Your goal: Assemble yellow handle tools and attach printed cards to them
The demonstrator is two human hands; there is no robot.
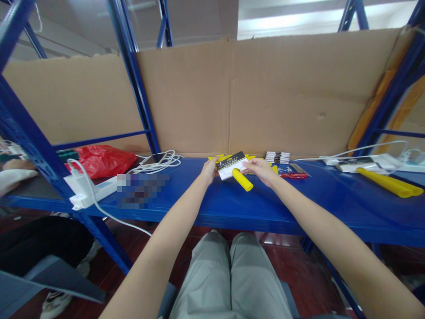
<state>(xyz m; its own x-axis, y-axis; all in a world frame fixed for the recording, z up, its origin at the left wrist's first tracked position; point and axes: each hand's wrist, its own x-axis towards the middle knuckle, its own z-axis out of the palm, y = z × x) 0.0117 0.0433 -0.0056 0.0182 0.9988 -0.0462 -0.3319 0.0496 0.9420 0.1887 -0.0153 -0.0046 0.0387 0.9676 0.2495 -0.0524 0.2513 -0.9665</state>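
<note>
A yellow-handled scraper [242, 180] is held over the blue shelf, its wide head covered by a black-and-white card sleeve [229, 166]. My left hand [210, 170] grips the sleeve's left edge. At the opposite edge, the fingers of my right hand [260, 170] pinch the card near the handle. The handle points down and toward me, tilted to the right. Behind the sleeve lie more yellow pieces [212, 158], partly hidden. Just beyond my right hand are a stack of folded white-and-black cards [277, 157] and a red-handled cutter [294, 176].
A power strip [96, 191], coiled white cable [162, 161] and red plastic bag [102, 160] lie to the left. Farther right rest other yellow handles [390, 181]. Cardboard [265, 93] backs the blue shelf [252, 212]. Another person's sleeve [15, 179] shows at far left.
</note>
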